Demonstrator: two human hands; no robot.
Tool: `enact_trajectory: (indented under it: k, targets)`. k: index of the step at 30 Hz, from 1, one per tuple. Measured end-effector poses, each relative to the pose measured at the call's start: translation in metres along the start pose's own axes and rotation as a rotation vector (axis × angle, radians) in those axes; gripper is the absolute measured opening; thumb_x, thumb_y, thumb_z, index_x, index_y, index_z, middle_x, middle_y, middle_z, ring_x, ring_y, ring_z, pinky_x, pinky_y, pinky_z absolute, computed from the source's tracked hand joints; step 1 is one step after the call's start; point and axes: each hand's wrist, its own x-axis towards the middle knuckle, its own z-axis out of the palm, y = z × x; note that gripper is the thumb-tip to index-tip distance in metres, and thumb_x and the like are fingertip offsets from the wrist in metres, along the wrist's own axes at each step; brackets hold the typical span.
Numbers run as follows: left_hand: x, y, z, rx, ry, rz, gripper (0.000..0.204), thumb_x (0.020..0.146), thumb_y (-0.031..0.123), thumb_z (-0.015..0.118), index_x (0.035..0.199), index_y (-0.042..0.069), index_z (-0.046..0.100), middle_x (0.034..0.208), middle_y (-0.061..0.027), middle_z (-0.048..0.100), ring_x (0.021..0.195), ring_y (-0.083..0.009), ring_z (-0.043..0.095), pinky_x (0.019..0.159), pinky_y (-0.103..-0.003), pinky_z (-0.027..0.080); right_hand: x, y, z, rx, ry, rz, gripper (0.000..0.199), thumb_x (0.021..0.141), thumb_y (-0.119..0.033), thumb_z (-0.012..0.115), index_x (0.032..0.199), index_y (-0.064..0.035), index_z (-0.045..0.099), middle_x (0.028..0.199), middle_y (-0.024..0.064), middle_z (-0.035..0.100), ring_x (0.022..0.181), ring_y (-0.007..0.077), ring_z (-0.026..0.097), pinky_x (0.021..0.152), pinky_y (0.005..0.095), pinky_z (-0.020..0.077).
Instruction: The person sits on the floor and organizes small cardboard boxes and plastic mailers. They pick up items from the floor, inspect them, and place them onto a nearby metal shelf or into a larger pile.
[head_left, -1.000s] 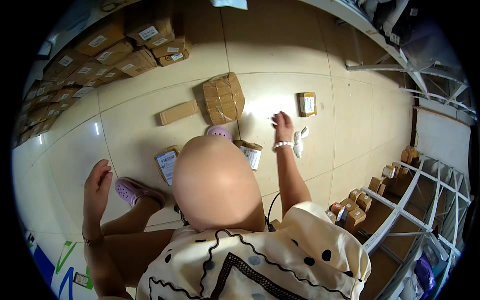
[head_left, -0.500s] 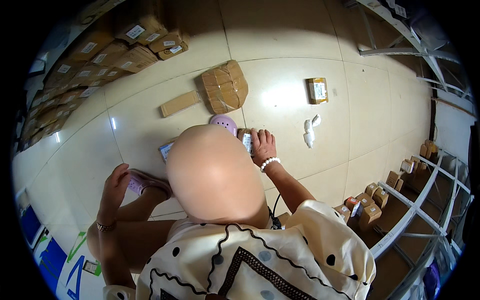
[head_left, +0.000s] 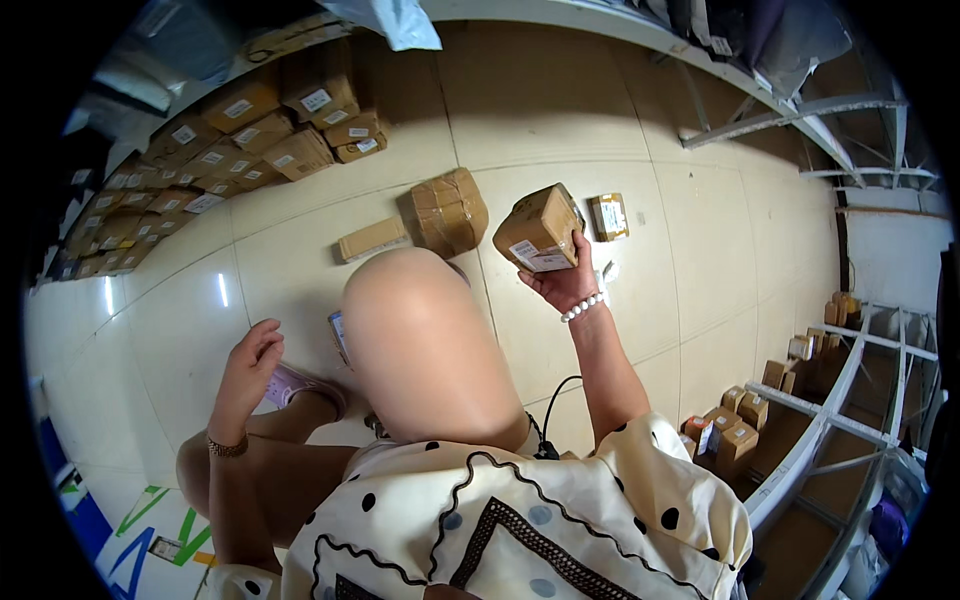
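Small taped cardboard box (head_left: 538,230) held closed in right hand (head_left: 562,283), left hand (head_left: 250,365) empty

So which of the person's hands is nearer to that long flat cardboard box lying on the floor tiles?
Left, though only by a little. The left hand hangs open below the long flat box, beside the knee. The right hand is off to the box's right, holding up a small labelled parcel.
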Motion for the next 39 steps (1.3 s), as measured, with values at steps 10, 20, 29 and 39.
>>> enact_trajectory:
  k: [10, 20, 29, 39]
  targets:
    - [-0.005, 0.001, -0.012, 0.003, 0.08, 0.131, 0.032, 0.09, 0.012, 0.056, 0.117, -0.002, 0.05, 0.096, -0.0116, 0.063, 0.082, -0.0159, 0.059, 0.074, -0.027, 0.047, 0.067, -0.01, 0.111, -0.103, -0.205, -0.049, 0.065, 0.085, -0.057, 0.044, 0.136, -0.0159, 0.04, 0.139, 0.0115, 0.041, 0.126, 0.0321, 0.037, 0.103, 0.0498, 0.0288]
    - [-0.015, 0.015, -0.014, 0.108, 0.106, 0.063, 0.033, 0.088, 0.014, 0.058, 0.118, 0.001, 0.051, 0.097, -0.0137, 0.063, 0.083, -0.0212, 0.061, 0.076, -0.03, 0.048, 0.131, -0.052, 0.262, -0.126, -0.339, -0.061, 0.06, 0.087, -0.048, 0.045, 0.138, -0.0181, 0.038, 0.147, 0.0118, 0.029, 0.134, 0.036, 0.024, 0.109, 0.0553, 0.0133]
    - [-0.012, 0.016, -0.017, 0.462, 0.128, 0.151, 0.035, 0.085, 0.019, 0.057, 0.116, 0.003, 0.052, 0.104, -0.0149, 0.059, 0.089, -0.0332, 0.06, 0.077, -0.039, 0.048, 0.164, -0.05, 0.288, -0.129, -0.316, -0.158, 0.06, 0.082, -0.048, 0.048, 0.134, -0.0184, 0.043, 0.146, 0.0124, 0.03, 0.134, 0.0346, 0.025, 0.109, 0.0543, 0.0161]
    - [0.048, 0.025, -0.016, 0.439, 0.147, 0.283, 0.043, 0.082, 0.014, 0.059, 0.12, -0.003, 0.047, 0.119, -0.0189, 0.05, 0.109, -0.0352, 0.05, 0.092, -0.041, 0.044, 0.179, -0.055, 0.293, -0.124, -0.401, -0.118, 0.06, 0.081, -0.046, 0.044, 0.134, -0.0162, 0.043, 0.146, 0.0144, 0.029, 0.134, 0.0369, 0.024, 0.11, 0.057, 0.0146]
